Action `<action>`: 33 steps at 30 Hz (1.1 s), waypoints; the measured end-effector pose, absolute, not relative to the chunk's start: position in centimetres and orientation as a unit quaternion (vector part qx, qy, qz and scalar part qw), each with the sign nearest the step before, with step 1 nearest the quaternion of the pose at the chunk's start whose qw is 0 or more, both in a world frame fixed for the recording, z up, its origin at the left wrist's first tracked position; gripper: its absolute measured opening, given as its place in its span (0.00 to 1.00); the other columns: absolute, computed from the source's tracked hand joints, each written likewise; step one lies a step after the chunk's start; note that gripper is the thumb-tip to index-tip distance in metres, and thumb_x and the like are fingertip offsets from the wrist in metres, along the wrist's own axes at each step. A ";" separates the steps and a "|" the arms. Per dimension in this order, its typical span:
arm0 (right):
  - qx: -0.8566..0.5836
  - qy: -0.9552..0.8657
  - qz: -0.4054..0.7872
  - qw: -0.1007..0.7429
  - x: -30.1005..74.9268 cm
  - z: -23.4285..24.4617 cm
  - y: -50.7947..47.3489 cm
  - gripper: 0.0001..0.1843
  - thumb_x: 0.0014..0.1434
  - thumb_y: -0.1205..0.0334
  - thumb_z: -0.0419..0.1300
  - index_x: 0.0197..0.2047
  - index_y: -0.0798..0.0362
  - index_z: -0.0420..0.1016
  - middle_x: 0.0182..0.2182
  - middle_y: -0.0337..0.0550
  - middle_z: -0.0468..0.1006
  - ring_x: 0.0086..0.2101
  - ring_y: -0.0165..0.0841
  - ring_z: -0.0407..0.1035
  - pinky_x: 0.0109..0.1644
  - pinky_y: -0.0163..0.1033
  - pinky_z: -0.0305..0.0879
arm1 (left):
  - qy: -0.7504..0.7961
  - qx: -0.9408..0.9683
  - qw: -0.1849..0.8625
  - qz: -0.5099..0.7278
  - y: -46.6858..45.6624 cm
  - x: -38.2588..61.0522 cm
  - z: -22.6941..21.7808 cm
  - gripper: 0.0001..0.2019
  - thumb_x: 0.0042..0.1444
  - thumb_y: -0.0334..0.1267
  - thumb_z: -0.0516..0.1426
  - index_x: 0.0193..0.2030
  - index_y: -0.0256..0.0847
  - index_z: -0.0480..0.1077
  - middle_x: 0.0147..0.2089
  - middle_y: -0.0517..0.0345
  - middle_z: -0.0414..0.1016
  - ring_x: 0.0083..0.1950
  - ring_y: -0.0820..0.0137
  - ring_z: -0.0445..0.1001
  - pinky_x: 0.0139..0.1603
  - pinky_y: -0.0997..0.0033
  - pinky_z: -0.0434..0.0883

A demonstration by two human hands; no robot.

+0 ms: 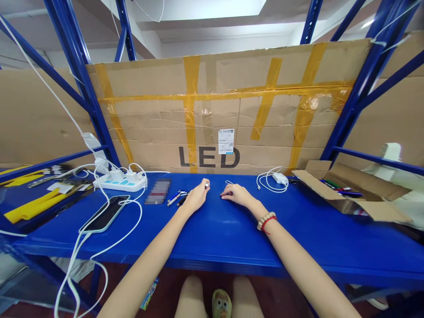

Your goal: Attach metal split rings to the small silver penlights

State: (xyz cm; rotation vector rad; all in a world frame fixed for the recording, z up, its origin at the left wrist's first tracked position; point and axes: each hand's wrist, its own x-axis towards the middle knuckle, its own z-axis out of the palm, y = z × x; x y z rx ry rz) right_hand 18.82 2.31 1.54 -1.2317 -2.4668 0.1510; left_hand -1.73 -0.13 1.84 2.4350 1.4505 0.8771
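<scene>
My left hand (pixel 196 198) is closed above the blue table, wrapped round a small thing with a shiny round end (pixel 207 185); the rest of it is hidden in the fingers. Just left of that hand lie several pens (pixel 174 198), partly covered by the wrist. My right hand (pixel 239 194) rests low over the table with its fingers curled together. A small dark spot shows at its fingertips, too small to name. Behind this hand lies a little white loop (pixel 228 182). The two hands are apart.
At left are a phone (pixel 105 214) under white cables, a power strip (pixel 121 181) and a blurred-out flat object (pixel 158 191). A charger with coiled cable (pixel 280 178) and an open cardboard box (pixel 351 194) of pens stand right. Cardboard (pixel 159 132) walls the back.
</scene>
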 end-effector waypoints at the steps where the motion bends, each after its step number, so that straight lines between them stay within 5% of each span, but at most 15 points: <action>1: -0.442 -0.874 0.058 0.194 18.8 1.4 2.4 0.08 0.56 0.61 0.59 0.38 0.48 0.79 0.39 0.40 0.78 0.39 0.33 0.70 0.42 0.35 0.64 | 0.489 0.819 0.082 0.289 -0.2 -1.7 1.9 0.07 0.63 0.38 0.42 0.45 0.44 0.55 0.43 0.54 0.71 0.42 0.64 0.73 0.41 0.67 0.67; 14: -0.509 -0.829 0.113 0.200 18.6 1.5 1.9 0.06 0.53 0.60 0.61 0.34 0.49 0.78 0.31 0.38 0.79 0.33 0.30 0.71 0.35 0.33 0.62 | 0.464 0.848 0.043 0.252 -1.1 -0.9 2.2 0.12 0.63 0.43 0.43 0.34 0.41 0.59 0.38 0.57 0.71 0.40 0.68 0.71 0.41 0.72 0.66; 22: -0.493 -0.841 0.072 0.210 18.6 1.7 1.6 0.04 0.53 0.60 0.61 0.32 0.50 0.76 0.31 0.39 0.78 0.33 0.31 0.70 0.34 0.33 0.61 | 0.453 0.855 0.017 0.251 -0.7 -1.1 1.6 0.12 0.63 0.44 0.43 0.36 0.41 0.62 0.39 0.56 0.71 0.41 0.68 0.70 0.42 0.70 0.67; 29: -0.435 -0.772 0.101 0.452 16.8 2.4 1.2 0.08 0.55 0.57 0.59 0.35 0.49 0.77 0.34 0.39 0.78 0.30 0.28 0.69 0.34 0.33 0.63 | 0.449 0.860 0.012 0.243 -0.6 -1.0 1.7 0.12 0.63 0.42 0.44 0.38 0.40 0.64 0.41 0.54 0.72 0.42 0.68 0.71 0.45 0.70 0.67; 33: -0.389 -0.776 0.145 0.475 16.0 2.1 1.2 0.09 0.54 0.57 0.59 0.34 0.51 0.78 0.33 0.41 0.78 0.30 0.29 0.69 0.33 0.33 0.64 | 0.471 0.852 0.017 0.227 -0.5 -1.1 1.7 0.11 0.63 0.41 0.44 0.40 0.41 0.64 0.41 0.54 0.73 0.42 0.66 0.72 0.43 0.70 0.67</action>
